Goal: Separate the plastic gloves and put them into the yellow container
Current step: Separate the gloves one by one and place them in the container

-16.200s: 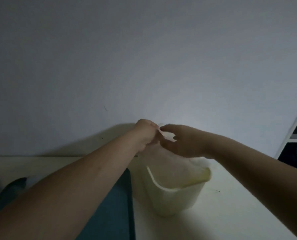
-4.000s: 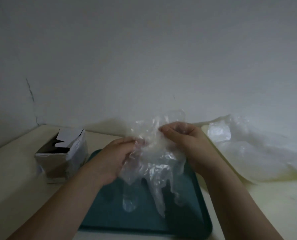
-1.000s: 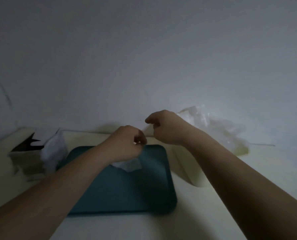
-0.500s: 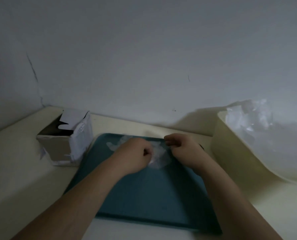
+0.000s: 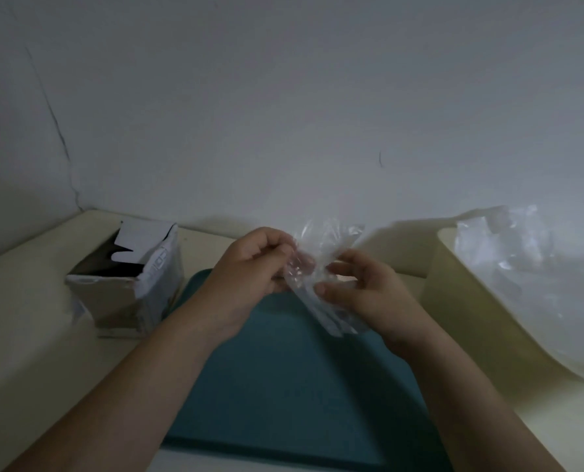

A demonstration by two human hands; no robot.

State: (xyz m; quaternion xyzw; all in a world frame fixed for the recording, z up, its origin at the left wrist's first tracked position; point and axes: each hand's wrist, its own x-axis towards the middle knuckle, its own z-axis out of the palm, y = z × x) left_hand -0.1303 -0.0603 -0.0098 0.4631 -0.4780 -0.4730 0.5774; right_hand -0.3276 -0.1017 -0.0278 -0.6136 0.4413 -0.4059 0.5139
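A folded wad of clear plastic gloves [image 5: 321, 267] hangs in the air above the teal tray [image 5: 294, 386]. My left hand [image 5: 249, 270] pinches its upper left edge with curled fingers. My right hand [image 5: 362, 294] holds its right side between thumb and fingertips. The yellow container [image 5: 467, 311] stands to the right of the tray, with several loose clear gloves [image 5: 522, 267] piled in it and rising over its rim.
An open cardboard box [image 5: 127, 284] with torn flaps sits left of the tray on the cream tabletop [image 5: 35, 338]. A grey wall [image 5: 283, 114] runs close behind everything, with a corner at the far left.
Both hands have risen from the tray surface, lifting the wad of gloves into the air. The view has shifted a little, bringing the container closer at the right.
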